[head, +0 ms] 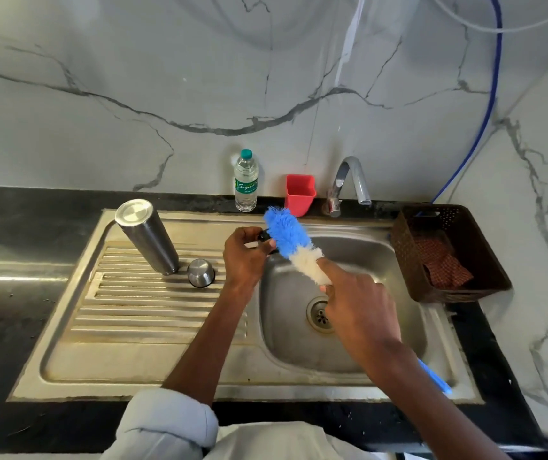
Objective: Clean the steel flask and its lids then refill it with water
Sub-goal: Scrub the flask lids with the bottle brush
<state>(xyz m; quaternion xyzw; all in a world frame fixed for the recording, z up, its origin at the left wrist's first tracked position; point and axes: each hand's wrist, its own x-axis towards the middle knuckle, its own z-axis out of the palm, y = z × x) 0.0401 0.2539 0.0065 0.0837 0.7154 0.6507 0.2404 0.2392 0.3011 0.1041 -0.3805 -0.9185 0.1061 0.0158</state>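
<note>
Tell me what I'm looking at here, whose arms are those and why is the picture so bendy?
There is no machine here. A person wears a wide camera on their head, looking down at their own arms, and that lens bends the edges. They stand at a steel sink with a tap behind it.

The right hand holds a bottle brush with a fluffy blue and white head and a blue handle. The left hand pinches a small black piece, probably one of the flask's lids, against the bristles.

On the ridged draining board the steel flask stands mouth down, with a little steel cap beside it. Farther back are a plastic water bottle and a red cup. At the right, a brown basket holds a checked cloth.
</note>
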